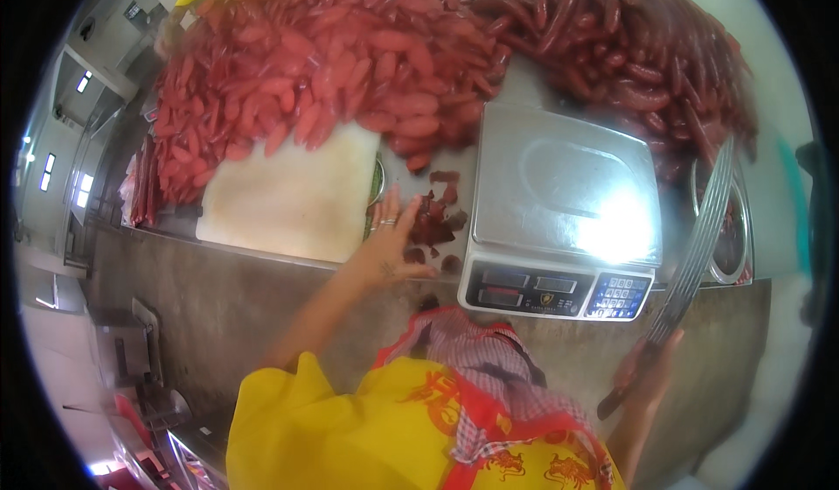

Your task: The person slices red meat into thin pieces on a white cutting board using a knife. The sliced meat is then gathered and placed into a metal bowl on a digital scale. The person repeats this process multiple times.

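Observation:
My left hand [393,244] is open, fingers stretched out and thumb apart. It reaches beside the right edge of a white cutting board [284,195], next to dark red sausage scraps [433,221] on the metal counter. Whether the fingers touch the scraps, I cannot tell. My right hand [651,369] is closed round the dark handle of a long knife [699,244], whose shiny, blurred blade points up and away past the scale's right side. Beyond the board lies a big heap of red oval sausage slices [306,71]. Whole dark red sausages [625,40] are piled at the far right.
A silver-topped digital scale [559,184] stands between my hands. A round metal container [743,228] sits to its right, partly behind the blade. Part of a round green-filled dish [377,182] shows by the board. The counter's front edge [319,264] runs before me.

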Tool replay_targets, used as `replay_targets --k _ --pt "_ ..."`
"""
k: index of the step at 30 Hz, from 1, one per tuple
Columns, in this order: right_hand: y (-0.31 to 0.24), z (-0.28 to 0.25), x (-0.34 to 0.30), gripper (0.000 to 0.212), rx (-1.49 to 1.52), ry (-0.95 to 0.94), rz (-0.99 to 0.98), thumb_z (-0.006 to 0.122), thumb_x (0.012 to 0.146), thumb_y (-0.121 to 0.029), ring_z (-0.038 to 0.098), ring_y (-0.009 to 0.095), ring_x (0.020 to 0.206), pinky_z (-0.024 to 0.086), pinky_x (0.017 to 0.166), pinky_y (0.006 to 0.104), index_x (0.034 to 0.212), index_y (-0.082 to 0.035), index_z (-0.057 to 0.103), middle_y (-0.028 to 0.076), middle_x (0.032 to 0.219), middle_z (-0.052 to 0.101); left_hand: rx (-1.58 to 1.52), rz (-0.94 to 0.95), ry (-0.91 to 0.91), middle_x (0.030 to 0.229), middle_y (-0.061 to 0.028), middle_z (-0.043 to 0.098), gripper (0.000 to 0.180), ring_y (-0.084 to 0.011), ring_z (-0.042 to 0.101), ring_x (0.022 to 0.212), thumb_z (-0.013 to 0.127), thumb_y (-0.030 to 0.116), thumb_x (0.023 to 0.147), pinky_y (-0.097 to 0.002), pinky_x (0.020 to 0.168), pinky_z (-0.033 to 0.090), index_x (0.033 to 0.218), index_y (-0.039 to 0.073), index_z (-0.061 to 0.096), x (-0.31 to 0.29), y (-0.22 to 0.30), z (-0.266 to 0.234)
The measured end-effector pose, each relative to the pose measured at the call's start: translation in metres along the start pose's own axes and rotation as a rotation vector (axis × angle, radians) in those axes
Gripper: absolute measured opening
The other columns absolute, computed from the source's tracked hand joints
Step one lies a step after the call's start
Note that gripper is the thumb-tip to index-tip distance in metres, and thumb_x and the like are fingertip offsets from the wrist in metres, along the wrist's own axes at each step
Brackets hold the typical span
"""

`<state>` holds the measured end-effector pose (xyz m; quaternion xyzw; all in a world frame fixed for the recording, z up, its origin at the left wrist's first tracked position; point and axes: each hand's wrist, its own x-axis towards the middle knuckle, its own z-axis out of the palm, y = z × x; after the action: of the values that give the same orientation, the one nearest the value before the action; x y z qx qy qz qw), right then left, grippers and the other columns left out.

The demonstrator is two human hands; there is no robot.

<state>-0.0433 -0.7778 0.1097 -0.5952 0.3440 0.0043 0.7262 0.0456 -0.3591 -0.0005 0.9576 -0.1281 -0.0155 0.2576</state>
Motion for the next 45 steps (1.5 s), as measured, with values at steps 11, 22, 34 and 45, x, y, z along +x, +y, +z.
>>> replay_targets --k 11,22,34,45 --pt "0.008 0.015 -0.020 0.072 0.092 0.119 0.039 0.032 0.090 -0.073 0.037 0.017 0.030 0.033 0.031 0.0285 0.069 -0.006 0.049 0.005 0.043 0.040 0.006 0.451 -0.272 0.146 -0.0292 0.030 0.131 -0.0461 0.020 0.139 0.083 0.066 0.037 -0.0582 0.113 0.012 0.141 0.001 0.035 0.098 -0.013 0.002" --pt "0.019 0.018 -0.021 0.073 0.081 0.100 0.015 0.033 0.089 -0.074 0.039 0.017 0.031 0.034 0.031 0.0290 0.069 -0.005 0.050 0.005 0.044 0.041 -0.072 0.641 -0.048 0.117 -0.0124 0.058 0.031 -0.0327 0.050 0.119 0.067 0.012 0.072 -0.0518 0.102 0.037 0.104 0.010 0.065 0.051 -0.015 0.031" --pt "0.009 0.016 -0.018 0.077 0.015 0.000 0.030 0.036 0.087 -0.074 0.046 0.018 0.036 0.038 0.035 0.0304 0.072 -0.001 0.054 0.008 0.050 0.048 0.039 0.424 -0.311 0.139 -0.0233 0.039 0.061 -0.0428 0.038 0.128 0.064 0.038 0.086 -0.0497 0.106 0.031 0.135 0.007 0.046 0.024 -0.022 -0.027" --pt "0.008 0.005 -0.014 0.078 0.020 -0.011 0.014 0.037 0.088 -0.073 0.047 0.018 0.039 0.039 0.036 0.0304 0.075 0.001 0.056 0.009 0.052 0.050 0.014 0.347 0.097 0.123 -0.0192 0.053 0.055 -0.0448 0.047 0.115 0.072 0.027 0.076 -0.0527 0.098 0.036 0.122 0.004 0.054 0.050 -0.002 0.028"
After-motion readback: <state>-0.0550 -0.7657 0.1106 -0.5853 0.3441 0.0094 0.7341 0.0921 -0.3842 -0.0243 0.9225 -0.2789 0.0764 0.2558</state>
